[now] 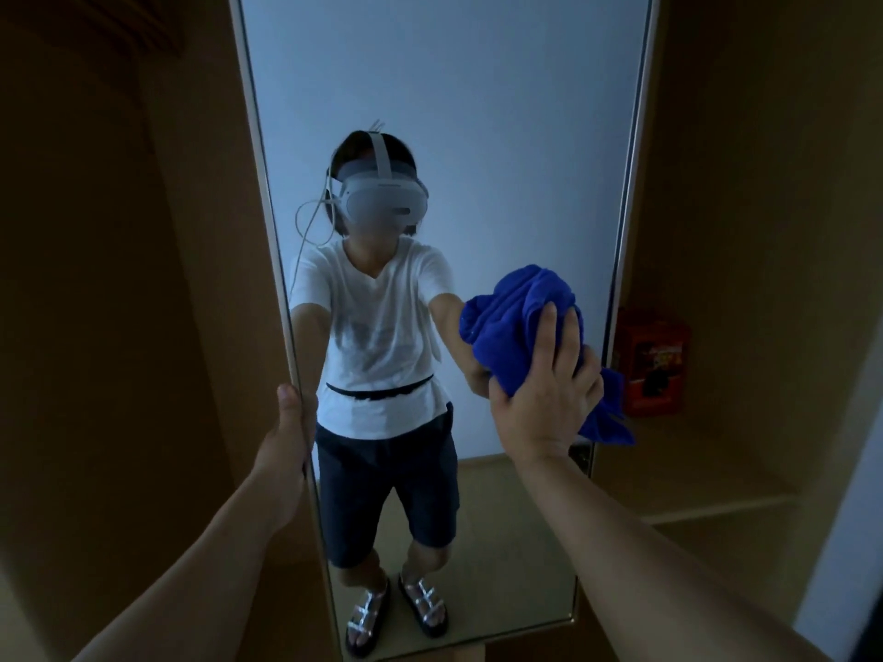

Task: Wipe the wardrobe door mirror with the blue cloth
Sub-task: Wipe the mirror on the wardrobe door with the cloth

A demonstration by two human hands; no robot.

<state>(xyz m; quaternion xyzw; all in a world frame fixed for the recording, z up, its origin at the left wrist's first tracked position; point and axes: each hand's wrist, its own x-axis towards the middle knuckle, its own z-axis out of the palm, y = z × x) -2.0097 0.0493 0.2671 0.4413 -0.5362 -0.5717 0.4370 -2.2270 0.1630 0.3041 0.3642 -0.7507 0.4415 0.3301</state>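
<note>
Mirror (478,112) in wooden wardrobe, right hand (549,389) clutching blue cloth (516,317), left hand (286,437) gripping edge

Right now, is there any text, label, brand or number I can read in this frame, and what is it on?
No text can be read.
Red box on the shelf right of the mirror: a printed label with yellow and dark marks, too blurred and dim to read.
Headset reflected in the mirror: a faint mark on its front, too small to read.
Blue cloth: no print visible.
</note>
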